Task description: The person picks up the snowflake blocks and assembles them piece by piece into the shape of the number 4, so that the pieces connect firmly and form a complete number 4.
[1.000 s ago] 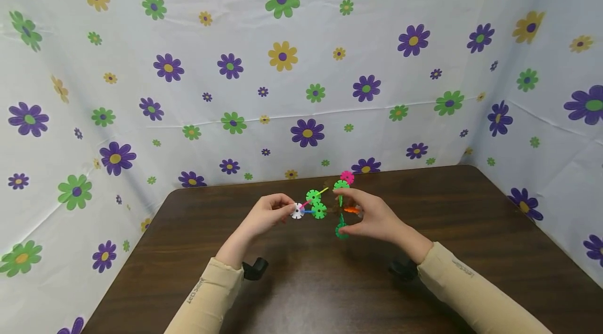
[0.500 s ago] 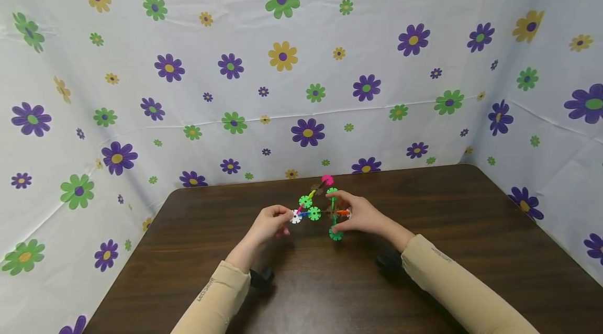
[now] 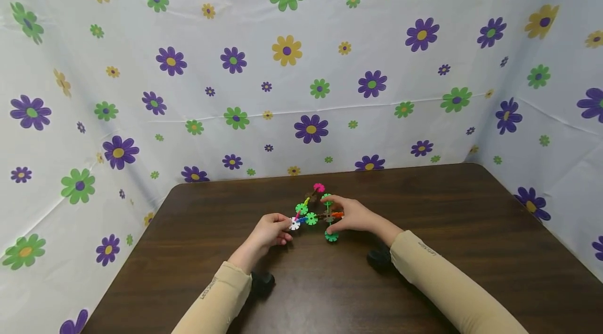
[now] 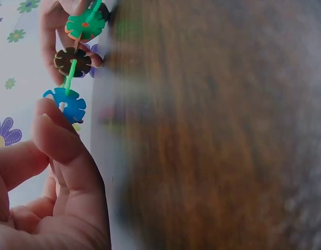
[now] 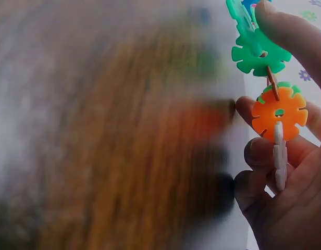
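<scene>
A chain of notched interlocking plastic discs spans the space between both hands, over the brown table [image 3: 301, 297]. At its left end, my left hand [image 3: 267, 233] pinches the white disc [image 3: 294, 224] between thumb and fingers. Beside that show a blue disc [image 4: 72, 108] and a green disc [image 3: 311, 218]. A side branch climbs to a pink disc [image 3: 319, 187] at the back. My right hand [image 3: 352, 215] spans the right end, its thumb on a green disc [image 5: 260, 54] and fingers around the far side. An orange disc [image 5: 280, 114] with a white disc [image 5: 280, 161] slotted in points toward the palm.
Flower-printed white cloth [image 3: 254, 88] hangs behind the table and along both sides. A black object [image 3: 263, 285] sits beneath the left wrist, and another black object [image 3: 378, 259] is beneath the right wrist.
Both hands keep hold of the disc chain. It has shifted left and lower in the head view, and its pink-tipped branch has turned leftward. My right hand has moved left, closer to my left hand.
</scene>
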Tool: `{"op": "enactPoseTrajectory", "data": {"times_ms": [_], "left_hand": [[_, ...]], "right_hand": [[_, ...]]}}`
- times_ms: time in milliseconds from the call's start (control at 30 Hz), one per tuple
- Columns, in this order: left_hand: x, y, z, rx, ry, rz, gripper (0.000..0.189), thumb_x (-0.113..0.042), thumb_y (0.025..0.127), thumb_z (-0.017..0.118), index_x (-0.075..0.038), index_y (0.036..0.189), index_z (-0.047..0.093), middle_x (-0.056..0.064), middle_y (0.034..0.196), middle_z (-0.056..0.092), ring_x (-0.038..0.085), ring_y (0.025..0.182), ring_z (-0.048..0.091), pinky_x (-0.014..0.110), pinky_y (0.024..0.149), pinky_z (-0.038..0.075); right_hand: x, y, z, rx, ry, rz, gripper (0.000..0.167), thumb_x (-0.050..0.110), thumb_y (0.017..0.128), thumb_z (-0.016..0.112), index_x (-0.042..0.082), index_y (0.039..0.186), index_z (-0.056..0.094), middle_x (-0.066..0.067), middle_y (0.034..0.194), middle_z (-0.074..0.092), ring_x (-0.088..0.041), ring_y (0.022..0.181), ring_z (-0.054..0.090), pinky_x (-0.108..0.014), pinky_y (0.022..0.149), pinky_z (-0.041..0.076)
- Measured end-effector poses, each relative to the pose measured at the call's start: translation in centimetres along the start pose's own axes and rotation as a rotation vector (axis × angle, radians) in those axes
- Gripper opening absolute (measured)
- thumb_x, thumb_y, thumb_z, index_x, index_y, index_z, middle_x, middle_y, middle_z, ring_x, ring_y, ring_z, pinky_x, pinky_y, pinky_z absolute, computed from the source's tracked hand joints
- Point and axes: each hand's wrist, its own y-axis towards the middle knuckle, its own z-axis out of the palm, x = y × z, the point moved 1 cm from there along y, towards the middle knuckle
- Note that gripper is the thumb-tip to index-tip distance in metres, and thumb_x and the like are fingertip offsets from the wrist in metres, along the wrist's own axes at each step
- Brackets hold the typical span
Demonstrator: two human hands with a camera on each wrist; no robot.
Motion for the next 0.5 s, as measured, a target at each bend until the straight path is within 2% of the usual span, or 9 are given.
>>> {"op": "enactPoseTrajectory", "data": {"times_ms": [133, 367, 500], "left_hand": [[-0.05, 0.05, -0.05, 0.0, -0.018, -0.014, 0.013, -0.004, 0.095, 0.058, 0.008, 0.1, 0.056, 0.007, 0.077, 0.053, 0.013, 0.055, 0.059, 0.022, 0.05, 0.047], [0.0, 0.3, -0.08, 0.014, -0.019, -0.035, 0.011, -0.002, 0.095, 0.057, 0.008, 0.1, 0.055, 0.007, 0.077, 0.053, 0.013, 0.056, 0.059, 0.022, 0.052, 0.049], [0.09, 0.33, -0.13, 0.026, -0.014, -0.049, 0.012, -0.002, 0.095, 0.057, 0.008, 0.102, 0.055, 0.008, 0.077, 0.054, 0.013, 0.057, 0.059, 0.022, 0.053, 0.05]], "right_hand": [[-0.07, 0.11, 0.05, 0.006, -0.019, -0.002, 0.081, 0.033, 0.075, 0.084, 0.014, 0.143, 0.045, -0.008, 0.136, 0.053, -0.027, 0.118, 0.053, -0.049, 0.092, 0.046], [-0.37, 0.27, -0.03, 0.012, -0.059, -0.002, 0.081, 0.036, 0.074, 0.084, 0.013, 0.143, 0.047, -0.01, 0.141, 0.048, -0.033, 0.13, 0.043, -0.054, 0.1, 0.039], [-0.73, 0.4, -0.01, 0.018, -0.061, 0.017, 0.08, 0.039, 0.075, 0.083, 0.015, 0.143, 0.048, -0.011, 0.139, 0.048, -0.031, 0.126, 0.045, -0.054, 0.099, 0.039]]}}
